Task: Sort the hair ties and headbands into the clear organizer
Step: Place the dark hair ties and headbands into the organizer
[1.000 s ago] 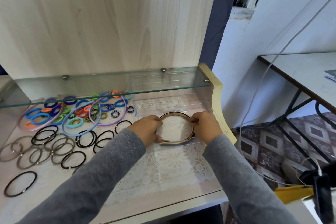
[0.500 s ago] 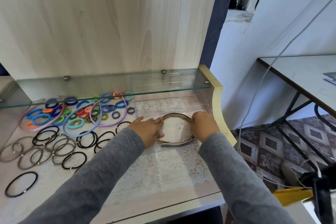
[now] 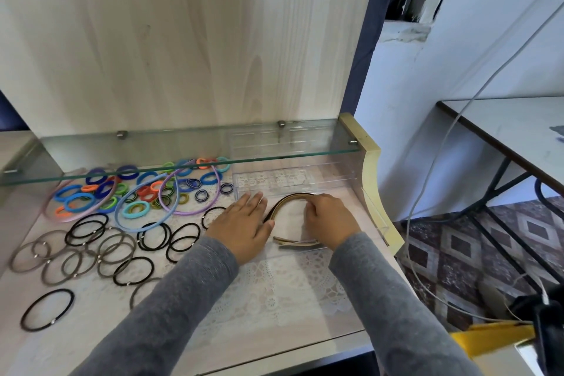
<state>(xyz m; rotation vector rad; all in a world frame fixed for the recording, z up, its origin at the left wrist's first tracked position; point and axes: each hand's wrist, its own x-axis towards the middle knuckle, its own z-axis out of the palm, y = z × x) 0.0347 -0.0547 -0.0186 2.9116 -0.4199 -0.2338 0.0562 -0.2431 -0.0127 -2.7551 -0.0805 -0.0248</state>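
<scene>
Head view: everything below is seen from above, looking down at the hands.
Headbands: a small stack of dark and tan headbands (image 3: pixel 288 203) is lying flat in the near part of the clear organizer (image 3: pixel 374 214), with the tips crossed at the front.
What changed: one second ago the stack was pinched by both hands, one on each side. Now the left side has been let go.
Left hand: the left hand (image 3: pixel 242 224) is laid flat and wide open just beside the stack, on the organizer's left edge. Nothing is held in it.
Right hand: the right hand (image 3: pixel 331 218) is curled over the right side of the stack. Whether the bands are gripped or only pressed down cannot be told.
What it means: the stack seems to be set in its place, so this step looks almost done.
Organizer: the far part, under the glass shelf (image 3: pixel 189 151), looks empty, with only the lace mat (image 3: pixel 274 287) seen through it.
Left to sort: on the tabletop (image 3: pixel 91 342), well to the left, three thin pastel headbands (image 3: pixel 146 214) are spread over a heap of bright hair ties (image 3: pixel 135 189). Black and grey hair ties (image 3: pixel 122 250) are lying nearer. None of these are in the organizer yet.
How far along: most of the sorting is judged to be left.
</scene>
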